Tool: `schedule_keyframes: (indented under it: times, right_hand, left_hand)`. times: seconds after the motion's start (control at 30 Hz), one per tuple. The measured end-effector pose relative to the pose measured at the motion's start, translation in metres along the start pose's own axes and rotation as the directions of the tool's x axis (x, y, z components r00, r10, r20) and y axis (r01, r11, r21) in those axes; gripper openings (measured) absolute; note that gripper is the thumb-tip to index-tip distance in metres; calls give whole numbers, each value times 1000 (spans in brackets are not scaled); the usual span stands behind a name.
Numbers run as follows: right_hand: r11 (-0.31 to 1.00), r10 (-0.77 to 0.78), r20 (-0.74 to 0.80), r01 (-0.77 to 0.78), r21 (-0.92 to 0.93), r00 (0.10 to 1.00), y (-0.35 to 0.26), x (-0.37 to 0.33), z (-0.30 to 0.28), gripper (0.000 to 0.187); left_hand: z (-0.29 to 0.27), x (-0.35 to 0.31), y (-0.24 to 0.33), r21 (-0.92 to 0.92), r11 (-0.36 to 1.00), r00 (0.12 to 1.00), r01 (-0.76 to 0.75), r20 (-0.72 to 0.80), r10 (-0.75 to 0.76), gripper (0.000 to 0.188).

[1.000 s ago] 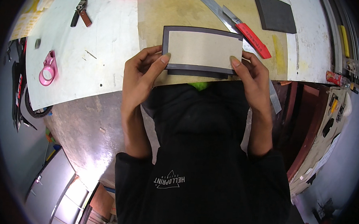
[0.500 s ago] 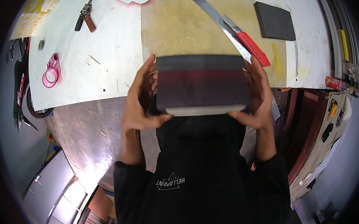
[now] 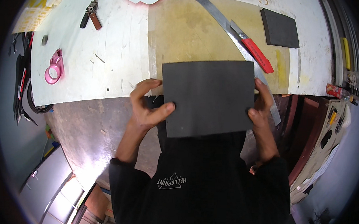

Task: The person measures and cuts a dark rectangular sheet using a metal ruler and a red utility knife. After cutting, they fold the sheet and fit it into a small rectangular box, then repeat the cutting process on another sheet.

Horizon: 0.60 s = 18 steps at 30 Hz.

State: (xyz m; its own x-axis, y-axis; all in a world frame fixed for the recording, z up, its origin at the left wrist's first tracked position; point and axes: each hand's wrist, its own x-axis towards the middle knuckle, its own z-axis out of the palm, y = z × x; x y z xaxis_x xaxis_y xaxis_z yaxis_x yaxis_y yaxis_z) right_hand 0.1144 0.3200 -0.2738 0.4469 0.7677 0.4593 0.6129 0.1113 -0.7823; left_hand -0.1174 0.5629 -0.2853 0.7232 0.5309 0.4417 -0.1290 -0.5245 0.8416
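We see dark grey rectangular panel (image 3: 208, 101) held up at near edge of surface (image 3: 85, 74), broad face toward us. Left hand (image 3: 146, 108) holds panel's left edge, thumb on face; right hand (image 3: 263, 109) holds right edge, thumb at rim. Fingertips behind seem to support it, though hidden from us. We judge panel light, fairly stiff, matt, not slippery, corners perhaps easily dented; opposite side edges offer safest hold.

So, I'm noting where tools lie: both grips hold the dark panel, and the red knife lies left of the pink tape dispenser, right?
Not quite: the red knife lies right of the pink tape dispenser in the head view. Left grip and right grip do hold the dark panel.
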Motion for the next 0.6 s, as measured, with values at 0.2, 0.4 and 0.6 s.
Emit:
schedule_keyframes:
  times: [0.2, 0.4, 0.6]
  right_hand:
    - [999, -27, 36, 26, 37, 999, 26, 1, 30, 70]
    - [992, -13, 7, 12, 122, 1000, 19, 14, 40, 83]
    - [998, 37, -60, -40, -57, 998, 24, 8, 50, 74]
  left_hand:
    - [8, 7, -25, 195, 976, 995, -98, 7, 99, 43]
    - [1, 24, -15, 317, 941, 977, -121, 208, 56, 76]
    - [3, 7, -13, 309, 949, 983, -64, 181, 8, 79]
